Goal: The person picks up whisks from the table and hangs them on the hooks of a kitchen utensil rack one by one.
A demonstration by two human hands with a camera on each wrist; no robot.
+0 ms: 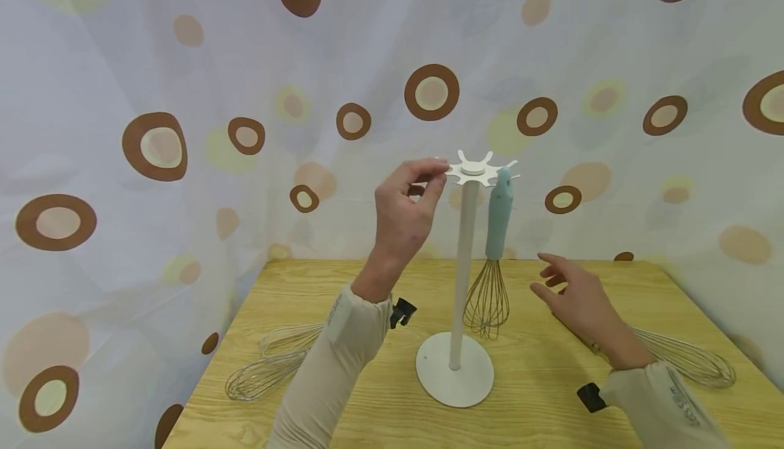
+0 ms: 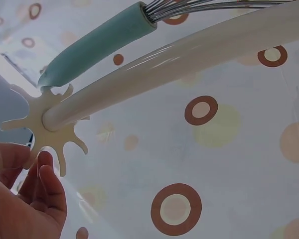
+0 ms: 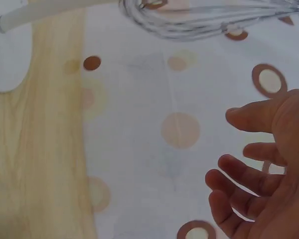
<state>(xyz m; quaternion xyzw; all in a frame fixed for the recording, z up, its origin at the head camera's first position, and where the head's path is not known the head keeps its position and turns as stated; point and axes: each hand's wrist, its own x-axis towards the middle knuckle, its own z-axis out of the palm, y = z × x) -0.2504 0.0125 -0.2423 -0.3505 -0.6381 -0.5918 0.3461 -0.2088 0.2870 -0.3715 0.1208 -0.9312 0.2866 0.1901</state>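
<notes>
A white utensil stand (image 1: 463,279) rises from a round base, with a star-shaped hook top (image 2: 40,117). My left hand (image 1: 407,207) is raised beside that top and pinches one of its prongs between thumb and fingers (image 2: 52,184). From the opposite side of the top hangs a whisk (image 1: 500,224) with a light blue handle, its wire loops pointing down next to the pole. To the right of the hanging whisk, my right hand (image 1: 578,299) hovers over the table with its fingers loosely bent, holding nothing. In the right wrist view the right hand (image 3: 269,164) is apart from everything.
Wire whisk heads (image 1: 269,367) lie on the table's left, partly behind my left forearm. Another whisk (image 1: 686,357) lies at the right, partly under my right hand and wrist. The wooden table (image 1: 380,401) ends at a patterned curtain (image 1: 367,61).
</notes>
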